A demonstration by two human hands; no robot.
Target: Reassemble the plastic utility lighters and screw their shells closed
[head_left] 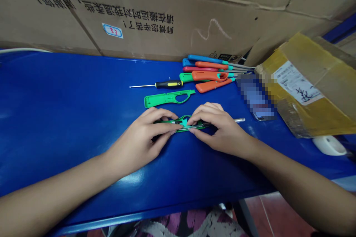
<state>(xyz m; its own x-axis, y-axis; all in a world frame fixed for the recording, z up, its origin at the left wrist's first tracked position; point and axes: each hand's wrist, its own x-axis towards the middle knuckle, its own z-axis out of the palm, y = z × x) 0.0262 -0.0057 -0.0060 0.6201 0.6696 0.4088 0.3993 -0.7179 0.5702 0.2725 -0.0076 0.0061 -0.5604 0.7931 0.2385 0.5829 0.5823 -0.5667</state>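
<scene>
An opened green long-neck lighter (180, 130) lies on the blue table, its inner parts exposed. My left hand (151, 129) grips the lighter's left part, with the index fingertip near the teal trigger piece (184, 122). From the other side my right hand (215, 120) closes thumb and fingers on the lighter by the trigger; a metal tube (239, 120) sticks out to the right beyond it. My fingers hide much of the inside. Just behind, the matching green shell half (167, 98) rests hollow side up. A black and yellow screwdriver (168, 84) lies beyond that.
Several blue, red, orange and green lighters (211, 71) are heaped at the back. To the right are a blurred phone (257, 98), a taped carton (311, 85) and a white computer mouse (329, 145). A large cardboard box (139, 14) stands along the table's far side.
</scene>
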